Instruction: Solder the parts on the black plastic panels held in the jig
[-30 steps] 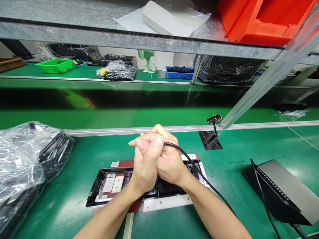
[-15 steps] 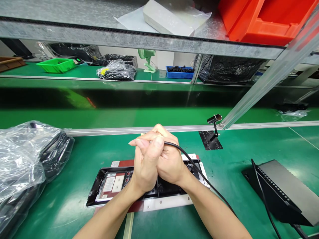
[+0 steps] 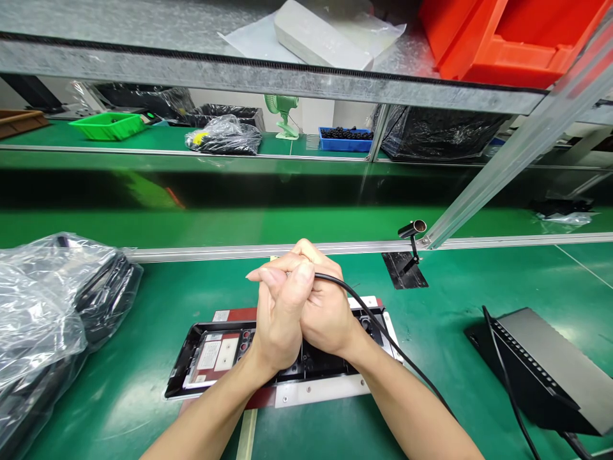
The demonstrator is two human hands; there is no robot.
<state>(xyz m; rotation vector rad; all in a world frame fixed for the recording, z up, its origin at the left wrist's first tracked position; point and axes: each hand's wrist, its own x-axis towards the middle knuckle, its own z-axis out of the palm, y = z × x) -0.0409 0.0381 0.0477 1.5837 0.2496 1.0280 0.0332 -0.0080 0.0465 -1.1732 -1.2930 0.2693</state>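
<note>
A black cable (image 3: 376, 322) comes out between my two hands and runs down to the right, over my right forearm. My left hand (image 3: 280, 326) is closed, its thumb pressed beside the spot where the cable enters the grip. My right hand (image 3: 328, 316) is closed against it, fingers wrapped in together. The cable's end is hidden inside both hands. Below them lies a long black plastic housing (image 3: 189, 348) on a red and white fixture (image 3: 325, 388); my hands and forearms cover its middle.
Plastic-wrapped black parts (image 3: 57, 319) lie at the left. On the right are a black and grey box (image 3: 541, 370) with a cable and a small black tube on a stand (image 3: 412, 228). A metal shelf (image 3: 239, 70) crosses above, with a red bin (image 3: 507, 45).
</note>
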